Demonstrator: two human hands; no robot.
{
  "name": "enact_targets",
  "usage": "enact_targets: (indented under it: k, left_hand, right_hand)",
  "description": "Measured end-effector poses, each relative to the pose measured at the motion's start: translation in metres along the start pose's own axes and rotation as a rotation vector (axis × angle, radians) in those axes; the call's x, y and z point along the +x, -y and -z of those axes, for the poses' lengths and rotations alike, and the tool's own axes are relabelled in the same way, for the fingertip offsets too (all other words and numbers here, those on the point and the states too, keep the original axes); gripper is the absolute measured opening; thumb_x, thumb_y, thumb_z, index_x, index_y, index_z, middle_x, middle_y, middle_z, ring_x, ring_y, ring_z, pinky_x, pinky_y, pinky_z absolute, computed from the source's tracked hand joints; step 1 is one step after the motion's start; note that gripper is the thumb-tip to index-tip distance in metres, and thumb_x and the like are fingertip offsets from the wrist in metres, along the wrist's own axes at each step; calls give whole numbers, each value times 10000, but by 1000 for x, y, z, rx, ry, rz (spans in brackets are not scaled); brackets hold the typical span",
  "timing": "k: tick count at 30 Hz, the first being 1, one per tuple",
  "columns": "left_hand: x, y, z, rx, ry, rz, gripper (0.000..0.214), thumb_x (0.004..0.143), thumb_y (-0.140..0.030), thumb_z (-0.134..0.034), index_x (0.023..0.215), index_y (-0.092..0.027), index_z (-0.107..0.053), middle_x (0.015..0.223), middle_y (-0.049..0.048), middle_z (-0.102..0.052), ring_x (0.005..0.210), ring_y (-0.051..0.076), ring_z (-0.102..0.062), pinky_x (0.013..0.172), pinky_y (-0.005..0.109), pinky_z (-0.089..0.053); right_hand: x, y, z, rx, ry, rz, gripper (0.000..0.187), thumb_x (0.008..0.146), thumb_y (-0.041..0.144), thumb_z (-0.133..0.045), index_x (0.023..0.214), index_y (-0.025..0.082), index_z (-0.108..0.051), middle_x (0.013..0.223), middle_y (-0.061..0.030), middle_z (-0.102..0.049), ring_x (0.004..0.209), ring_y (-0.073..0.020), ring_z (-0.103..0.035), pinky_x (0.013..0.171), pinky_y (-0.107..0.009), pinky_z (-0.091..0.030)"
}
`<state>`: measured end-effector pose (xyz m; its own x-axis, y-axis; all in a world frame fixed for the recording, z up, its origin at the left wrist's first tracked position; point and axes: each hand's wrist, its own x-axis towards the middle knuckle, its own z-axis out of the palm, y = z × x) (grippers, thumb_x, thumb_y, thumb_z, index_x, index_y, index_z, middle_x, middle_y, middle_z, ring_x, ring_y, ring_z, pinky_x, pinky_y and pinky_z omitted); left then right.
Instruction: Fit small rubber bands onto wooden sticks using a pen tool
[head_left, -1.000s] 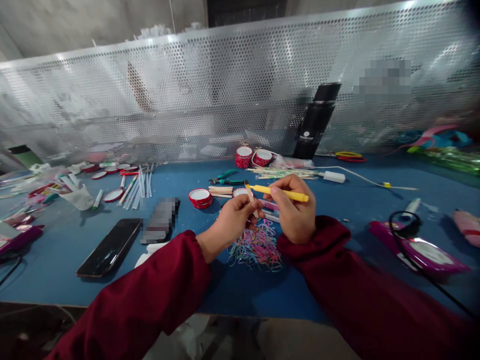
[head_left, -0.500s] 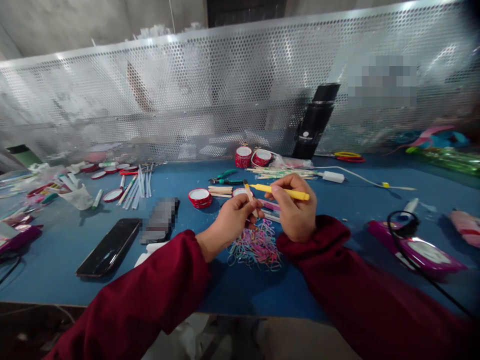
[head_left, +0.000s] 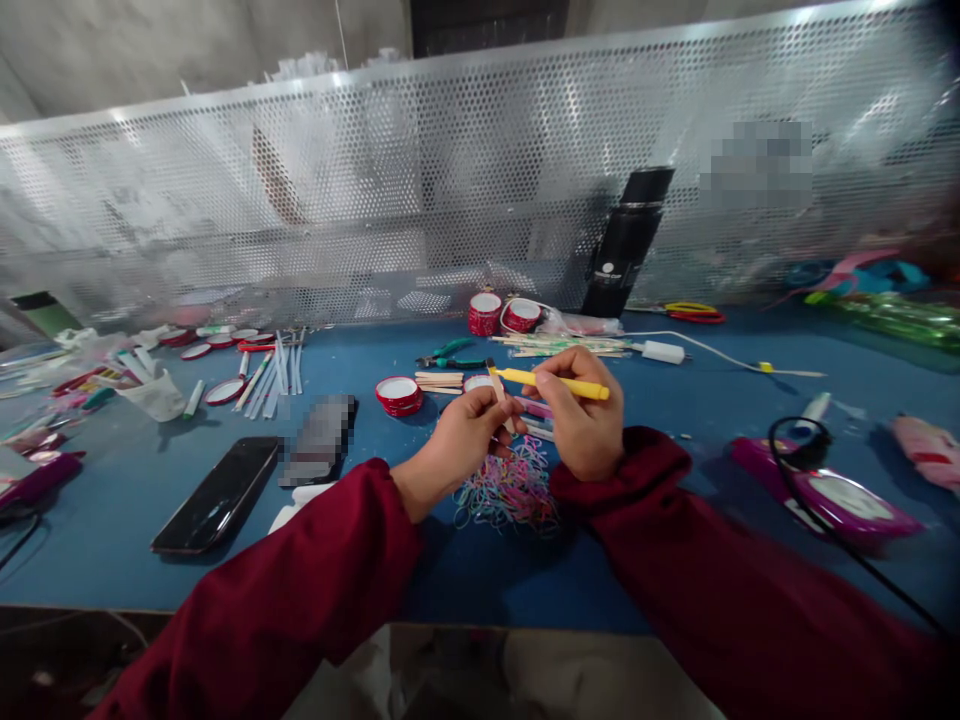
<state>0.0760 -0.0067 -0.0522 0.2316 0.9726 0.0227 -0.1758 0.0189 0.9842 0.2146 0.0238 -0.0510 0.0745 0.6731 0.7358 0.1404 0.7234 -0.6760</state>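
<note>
My left hand [head_left: 461, 440] is closed on a small wooden stick [head_left: 498, 388] that points up and away from me. My right hand [head_left: 581, 415] grips a yellow pen-like tool [head_left: 559, 382] held level, its tip meeting the top of the stick. Both hands hover over a heap of thin coloured rubber bands [head_left: 510, 490] on the blue table [head_left: 450, 570]. Dark red sleeves cover both arms.
A black phone [head_left: 217, 494] lies at the left. Red-and-white tape rolls [head_left: 399, 394], green pliers [head_left: 450, 355], loose wooden sticks [head_left: 570, 345] and a black flask [head_left: 626, 245] stand behind my hands. A purple device with a black cable [head_left: 825, 490] lies right. A perforated metal screen [head_left: 375, 180] backs the table.
The hands and their stick and tool have barely moved, shifting slightly left in view as the head camera turned a little.
</note>
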Motion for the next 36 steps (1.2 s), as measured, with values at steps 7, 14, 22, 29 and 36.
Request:
enact_targets:
  k: [7, 14, 22, 29, 36]
  left_hand:
    - [0, -1, -1, -4, -12, 12, 110, 903, -251, -541, 862, -151, -561, 746, 6, -595, 548, 56, -487, 523, 183, -433]
    - [-1, -2, -1, -5, -14, 5, 130, 894, -279, -563, 868, -152, -573, 737, 4, -591, 550, 57, -491, 530, 186, -440]
    - [-2, -3, -1, -5, -8, 2, 116, 901, -254, -546, 861, -146, -565, 737, 8, -588, 541, 54, -480, 519, 179, -434]
    - [-2, -3, 0, 17, 7, 3, 133, 900, -274, -547, 862, -148, -563, 753, 8, -589, 547, 55, -485, 522, 183, -429]
    - [-2, -1, -1, 21, 10, -7, 126, 898, -275, -553, 852, -157, -552, 745, 4, -586, 566, 59, -488, 530, 182, -434]
  right_hand:
    - [0, 1, 0, 28, -23, -4, 84, 855, 246, -574, 784, 205, -587, 678, 26, -604, 594, -132, -582, 583, -297, -470]
    - [1, 2, 1, -3, -34, -12, 101, 857, 261, -576, 771, 209, -580, 672, 18, -603, 590, -140, -574, 585, -306, -477]
    - [1, 2, 0, -1, -3, -17, 94, 852, 261, -582, 776, 207, -591, 667, 19, -607, 597, -140, -579, 584, -303, -473]
    - [1, 2, 2, 18, 11, -3, 102, 860, 274, -580, 787, 203, -587, 682, 16, -609, 618, -143, -588, 592, -301, -476]
    - [2, 2, 3, 22, -33, -3, 103, 857, 265, -581, 771, 208, -582, 680, 23, -599, 590, -133, -570, 582, -298, -473]
